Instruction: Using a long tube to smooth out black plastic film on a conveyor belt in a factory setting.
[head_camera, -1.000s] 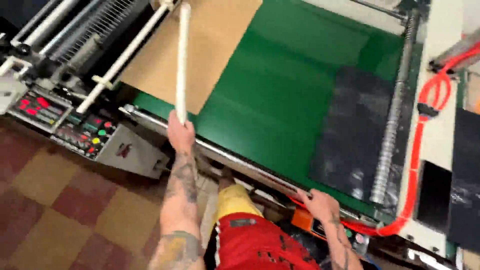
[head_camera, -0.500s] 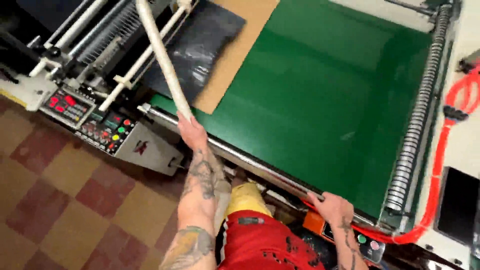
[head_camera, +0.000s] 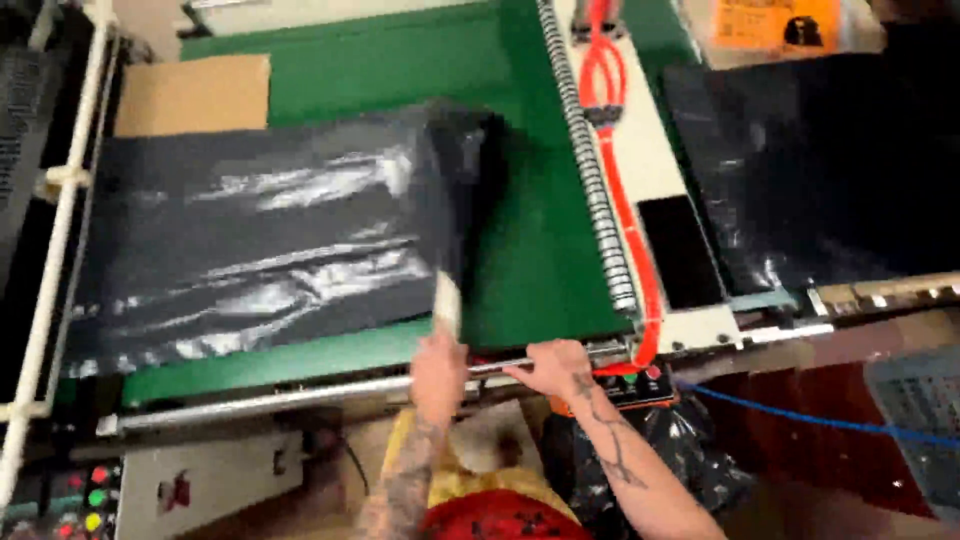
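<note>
My left hand grips the near end of a pale wooden rod at the front edge of the machine. The rod reaches away over the green belt and disappears under a glossy black plastic sheet, which drapes over it and spreads leftward across the belt. My right hand rests on the metal rail along the belt's near side, just right of my left hand, next to a small box with red buttons.
Brown cardboard lies at the belt's far left. A long metal coil and red hoses border the belt's right side. More black sheets lie to the right. A panel of coloured buttons sits lower left, a blue cable lower right.
The rod went from standing raised in my left hand to lying low over the belt. The black sheet now spreads across the green belt. The view has swung around.
</note>
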